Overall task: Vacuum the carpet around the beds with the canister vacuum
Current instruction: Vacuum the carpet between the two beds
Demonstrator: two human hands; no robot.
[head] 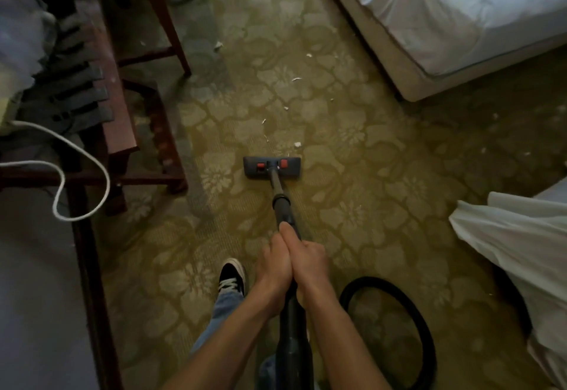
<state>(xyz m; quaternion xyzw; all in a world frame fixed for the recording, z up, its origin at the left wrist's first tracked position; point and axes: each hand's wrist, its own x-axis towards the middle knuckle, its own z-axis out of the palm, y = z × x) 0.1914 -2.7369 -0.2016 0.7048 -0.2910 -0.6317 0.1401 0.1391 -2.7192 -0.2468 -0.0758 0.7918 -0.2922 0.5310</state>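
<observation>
The wand [280, 202], judged stiff and light, is gripped at mid-length by the left hand [273, 262] and right hand [308, 259], fingers [288, 233] curled round it, its floor head [271, 168] set flat on the carpet [352, 159] near the bed [460, 6].

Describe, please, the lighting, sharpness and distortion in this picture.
Head view: dim overall, brightest on the white-sheeted bed top right; the dark wooden luggage rack at left sinks into shadow; wide-angle bending curves the frame edges; the grey vacuum floor head looks fairly sharp.
</observation>
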